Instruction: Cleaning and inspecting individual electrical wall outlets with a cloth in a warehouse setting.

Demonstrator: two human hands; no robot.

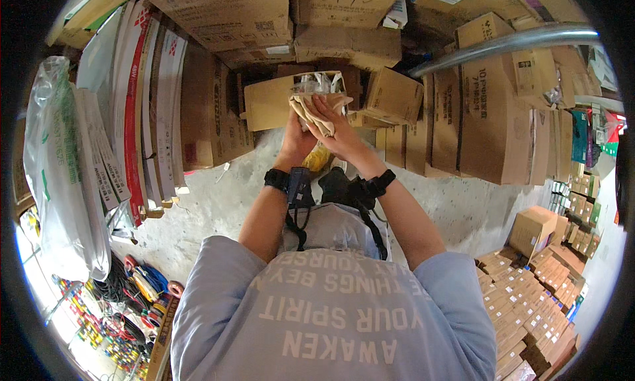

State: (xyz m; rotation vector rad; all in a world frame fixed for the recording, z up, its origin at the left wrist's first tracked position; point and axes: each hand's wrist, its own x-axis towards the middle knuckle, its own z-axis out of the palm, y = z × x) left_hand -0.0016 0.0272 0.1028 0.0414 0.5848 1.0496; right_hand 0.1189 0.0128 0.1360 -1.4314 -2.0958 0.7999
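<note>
A crumpled piece of brown paper (pixel 305 108) is between my two hands, in front of an open cardboard box (pixel 268 103). My left hand (pixel 297 141) grips it from the lower left, its fingers partly hidden behind it. My right hand (pixel 338 131) presses on it from the right, fingers laid across its face. Just beyond, clear plastic wrapping (pixel 319 83) shows in the box's opening; what it wraps I cannot make out. Whether the paper covers something else is hidden.
Stacked cartons (pixel 347 45) rise behind the box. Tall cartons (pixel 491 110) stand at the right below a metal pipe (pixel 503 45). Flat boxes (pixel 135 110) and a plastic-wrapped pack (pixel 59 163) lean at the left. Coiled cables (pixel 149 282) lie lower left, many small boxes (pixel 522 308) lower right.
</note>
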